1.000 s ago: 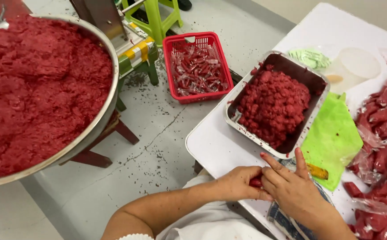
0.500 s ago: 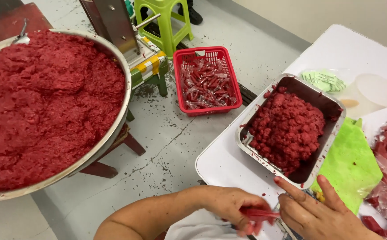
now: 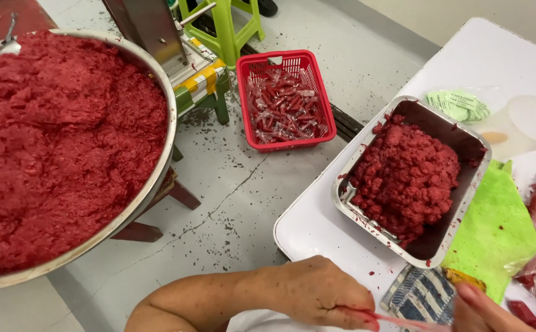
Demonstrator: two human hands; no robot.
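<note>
Two hands at the bottom edge, both on one thin red strip stretched betw. them over the white surface. Left hand fingers pinched tight on its end; right hand mostly cut off by the frame, so can't tell its grip. Risk, I'd say: the strip looks soft and wet, so pulling hard could snap or smear it. Metal tray nearby holds crumbly red paste; green cloth beside it is matte and limp.

Red mince, red basket, green cloth, blue-white striped towel.
</note>
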